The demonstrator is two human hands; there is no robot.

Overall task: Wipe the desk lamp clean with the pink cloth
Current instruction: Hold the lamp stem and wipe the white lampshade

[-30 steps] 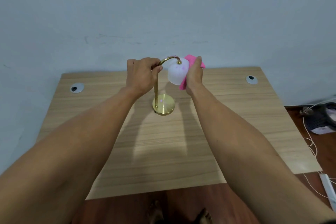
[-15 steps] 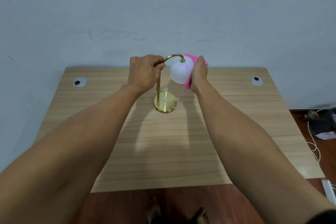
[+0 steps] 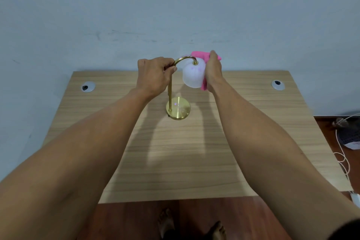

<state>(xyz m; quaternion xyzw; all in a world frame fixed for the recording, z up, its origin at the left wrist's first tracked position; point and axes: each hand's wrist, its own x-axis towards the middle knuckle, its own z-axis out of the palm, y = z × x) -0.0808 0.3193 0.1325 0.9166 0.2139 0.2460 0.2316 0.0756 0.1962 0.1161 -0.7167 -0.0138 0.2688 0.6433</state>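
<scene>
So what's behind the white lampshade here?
The pink cloth wraps the far right side of the lampshade, pressed on by the right hand. How far it reaches behind is hidden.

The lamp (image 3: 178, 91) is polished brass-coloured metal: its round base (image 3: 178, 110) is glossy and throws back small bright spots, and the thin stem and curved neck (image 3: 182, 60) shine the same. The shade (image 3: 193, 75) is frosted white, smooth and matt, glass or plastic, which one cannot be told. The cloth (image 3: 202, 56) is bright pink, soft and matt, bunched against the shade. The worktop (image 3: 175, 152) is pale wood-grain laminate, smooth with a low sheen; two cable holes (image 3: 88, 86) have grey plastic-looking rims. The floor (image 3: 136, 220) is dark red-brown wood, slightly glossy. The wall (image 3: 175, 6) is matt painted plaster, scuffed in places
</scene>
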